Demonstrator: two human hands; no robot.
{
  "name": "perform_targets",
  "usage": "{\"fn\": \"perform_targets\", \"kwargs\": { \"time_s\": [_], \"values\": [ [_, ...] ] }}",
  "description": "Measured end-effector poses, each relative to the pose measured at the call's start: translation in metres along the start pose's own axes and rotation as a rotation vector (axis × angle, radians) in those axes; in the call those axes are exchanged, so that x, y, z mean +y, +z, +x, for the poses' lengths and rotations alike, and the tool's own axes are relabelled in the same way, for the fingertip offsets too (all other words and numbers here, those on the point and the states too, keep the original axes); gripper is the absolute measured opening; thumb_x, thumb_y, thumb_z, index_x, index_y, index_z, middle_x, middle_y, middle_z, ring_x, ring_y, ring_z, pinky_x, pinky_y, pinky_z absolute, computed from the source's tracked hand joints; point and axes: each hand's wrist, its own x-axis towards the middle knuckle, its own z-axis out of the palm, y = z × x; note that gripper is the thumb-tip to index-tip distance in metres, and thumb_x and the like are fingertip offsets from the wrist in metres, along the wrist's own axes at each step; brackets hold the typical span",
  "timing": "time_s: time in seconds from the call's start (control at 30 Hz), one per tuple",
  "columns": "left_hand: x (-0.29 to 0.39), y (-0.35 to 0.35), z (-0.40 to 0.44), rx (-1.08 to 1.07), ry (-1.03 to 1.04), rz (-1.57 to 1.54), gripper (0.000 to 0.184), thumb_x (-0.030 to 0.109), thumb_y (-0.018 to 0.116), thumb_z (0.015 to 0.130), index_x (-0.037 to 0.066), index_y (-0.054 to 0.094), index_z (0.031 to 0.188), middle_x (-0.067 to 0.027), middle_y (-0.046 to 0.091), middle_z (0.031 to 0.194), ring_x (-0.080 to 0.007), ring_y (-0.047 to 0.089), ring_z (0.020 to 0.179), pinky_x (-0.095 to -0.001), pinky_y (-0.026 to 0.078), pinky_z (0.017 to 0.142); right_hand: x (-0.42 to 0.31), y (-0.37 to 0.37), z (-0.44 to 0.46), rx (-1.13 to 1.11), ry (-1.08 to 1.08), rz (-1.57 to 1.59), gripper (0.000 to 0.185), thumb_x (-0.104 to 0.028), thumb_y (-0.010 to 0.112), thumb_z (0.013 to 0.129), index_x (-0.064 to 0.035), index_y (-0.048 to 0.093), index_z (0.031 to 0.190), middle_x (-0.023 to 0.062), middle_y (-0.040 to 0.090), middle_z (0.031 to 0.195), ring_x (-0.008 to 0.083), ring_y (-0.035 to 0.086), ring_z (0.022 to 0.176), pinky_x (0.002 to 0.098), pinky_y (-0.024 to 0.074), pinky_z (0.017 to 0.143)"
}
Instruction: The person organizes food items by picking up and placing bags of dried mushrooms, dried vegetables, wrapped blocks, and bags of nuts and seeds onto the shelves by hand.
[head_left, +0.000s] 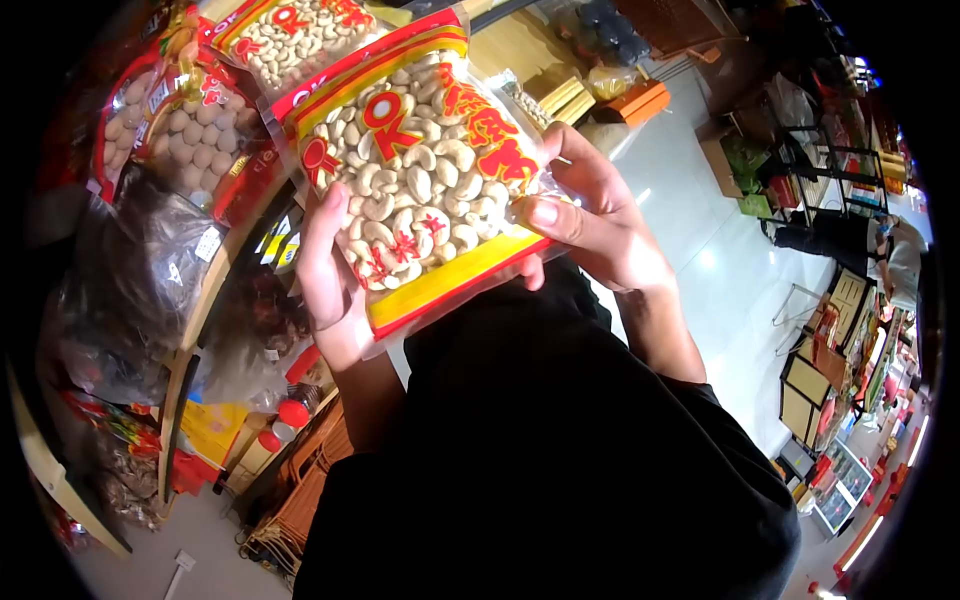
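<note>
A clear plastic bag of cashews [420,180], with red and yellow print and an "OK" logo, is held up in front of my body. My left hand [328,275] grips its left edge, the thumb lying on the front face. On the opposite side, my right hand [605,225] pinches the lower right corner, thumb in front and some fingers behind. A second bag of cashews [300,40] with the same print lies just beyond the top edge of the held bag. Parts of the fingers are hidden behind the held bag.
To the left, bags of round brown nuts [200,140] and a dark plastic bag [135,280] fill a wood-edged shelf. Red-lidded jars [292,413] stand lower down. Across the pale floor [700,270] are a black rack [830,160] and another person [895,260].
</note>
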Motion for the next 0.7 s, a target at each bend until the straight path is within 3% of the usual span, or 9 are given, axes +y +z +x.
{"fn": "perform_targets", "kwargs": {
  "time_s": [0.07,0.37,0.6,0.7],
  "values": [
    [-0.001,-0.003,-0.006,0.075,-0.060,0.118,0.054,0.021,0.053,0.091,-0.001,0.036,0.137,-0.0150,0.049,0.133,-0.0247,0.049,0.121,-0.0381,0.037,0.104,-0.001,0.001,-0.008,0.007,-0.005,0.007,0.031,-0.016,0.064,0.090,-0.0059,0.037,0.103,0.0153,0.061,0.094,0.0164,0.060,0.058,0.0266,0.0529,0.049],
    [-0.011,0.003,-0.022,0.047,-0.066,0.102,0.053,0.018,0.053,0.090,-0.001,0.036,0.137,-0.0145,0.049,0.132,-0.0243,0.049,0.121,-0.0381,0.037,0.104,-0.001,-0.006,-0.028,0.049,-0.098,-0.172,0.031,-0.019,0.066,0.089,-0.0051,0.041,0.102,0.0135,0.060,0.094,0.0122,0.058,0.057,0.0217,0.0482,0.046],
    [-0.017,-0.004,-0.033,-0.028,0.128,0.299,0.048,0.020,0.048,0.092,-0.004,0.041,0.133,-0.0151,0.049,0.133,-0.0255,0.050,0.120,-0.0378,0.038,0.102,0.006,-0.017,-0.032,-0.004,-0.120,-0.291,0.031,-0.016,0.066,0.088,-0.0048,0.044,0.106,0.0130,0.057,0.106,0.0116,0.059,0.064,0.0211,0.0487,0.047],
    [-0.027,-0.012,-0.026,-0.140,0.191,0.358,0.062,0.011,0.051,0.087,-0.003,0.026,0.142,-0.0162,0.039,0.141,-0.0251,0.041,0.128,-0.0386,0.031,0.107,0.030,-0.032,-0.027,-0.052,-0.020,-0.070,0.025,-0.008,0.060,0.091,-0.0043,0.044,0.109,0.0122,0.056,0.105,0.0127,0.059,0.067,0.0232,0.0511,0.055]
  ]
}}
